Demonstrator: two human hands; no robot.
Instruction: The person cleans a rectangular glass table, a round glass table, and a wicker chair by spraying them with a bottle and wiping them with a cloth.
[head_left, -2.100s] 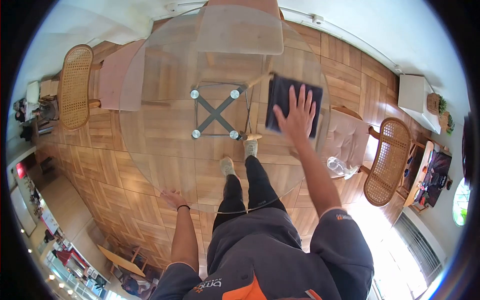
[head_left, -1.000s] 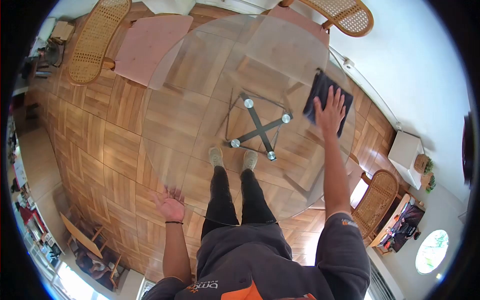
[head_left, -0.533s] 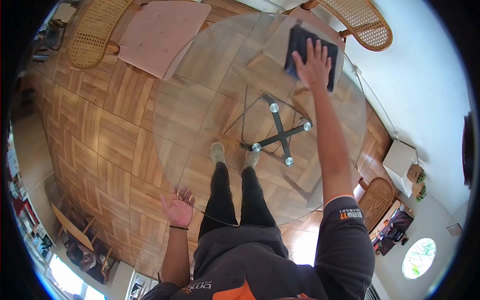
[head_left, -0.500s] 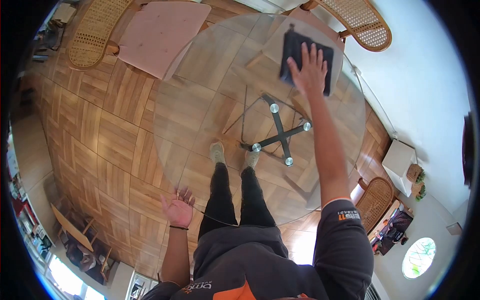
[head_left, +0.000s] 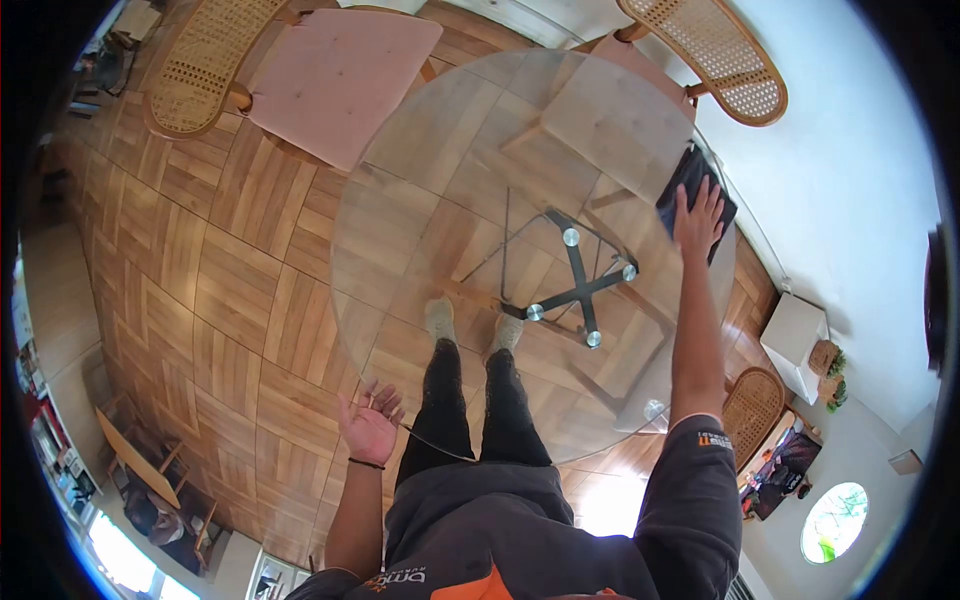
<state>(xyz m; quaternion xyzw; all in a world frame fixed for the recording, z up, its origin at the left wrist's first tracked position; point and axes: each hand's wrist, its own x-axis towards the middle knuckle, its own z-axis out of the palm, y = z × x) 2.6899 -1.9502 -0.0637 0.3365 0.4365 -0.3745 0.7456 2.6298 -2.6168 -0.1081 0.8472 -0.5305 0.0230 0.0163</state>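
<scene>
My right hand (head_left: 697,222) lies flat with fingers spread on a dark folded cloth (head_left: 688,168). The cloth rests on the round glass tabletop (head_left: 400,215), at its right-hand rim. Palm up and holding nothing, my left hand (head_left: 369,428) is beside the near left edge of the glass, its fingers loosely apart. Through the glass I see a black cross-shaped support (head_left: 582,291) with round metal discs at its ends.
A pink-cushioned chair (head_left: 340,80) with a cane back stands at the far left of the table. Another cane-backed chair (head_left: 705,45) is at the far right, partly beneath the glass. A white box-like cabinet (head_left: 795,335) stands by the wall (head_left: 850,180).
My right hand and the cloth have moved right and toward me, from the far part of the glass to its right rim. The left hand stays open near the edge.
</scene>
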